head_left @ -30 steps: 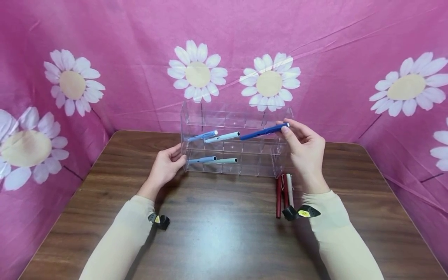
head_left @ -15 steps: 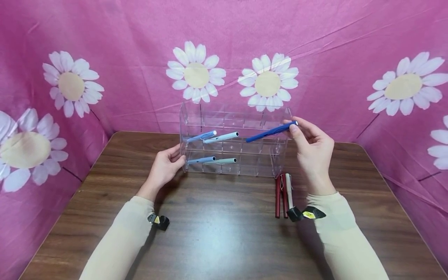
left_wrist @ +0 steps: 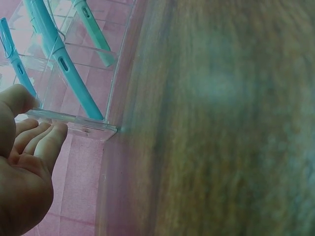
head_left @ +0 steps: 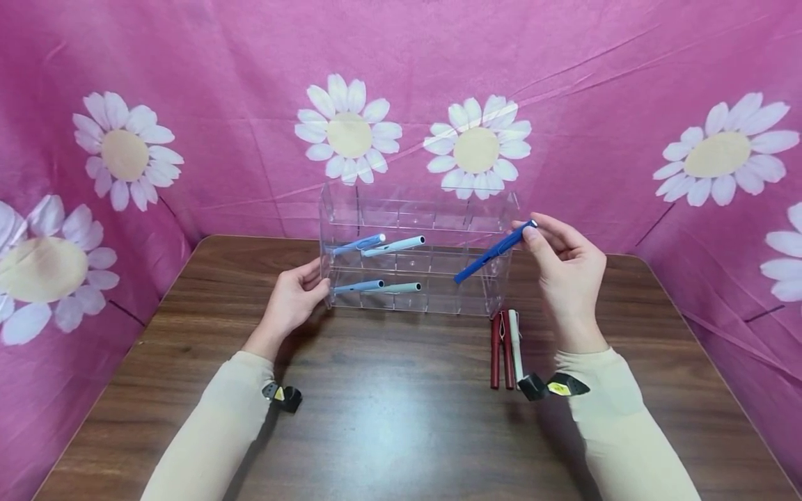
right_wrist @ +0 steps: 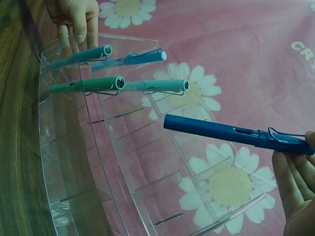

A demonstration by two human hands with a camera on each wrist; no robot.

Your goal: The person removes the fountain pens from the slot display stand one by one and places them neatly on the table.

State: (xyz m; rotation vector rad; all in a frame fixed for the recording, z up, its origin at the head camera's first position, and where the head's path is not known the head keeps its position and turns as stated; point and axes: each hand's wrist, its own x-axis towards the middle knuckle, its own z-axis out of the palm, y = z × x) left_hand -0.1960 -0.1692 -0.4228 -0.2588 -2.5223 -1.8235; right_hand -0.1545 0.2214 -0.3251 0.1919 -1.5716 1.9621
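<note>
Blue and slanted downward, a pen point(head_left: 495, 252) hung before the right part of a clear rack point(head_left: 410, 227) on the desk point(head_left: 376, 431), its lower end apparently free. Pinched only near its clip end, it could have swivelled or slipped had that hold loosened, or struck a divider if brought in askew; a slack left hand point(head_left: 289, 299) might have let the rack skid. The right hand point(head_left: 569, 282), raised above the desk, held the pen between thumb and fingers; the left gripped the rack's left wall, thumb opposite fingers.
</note>
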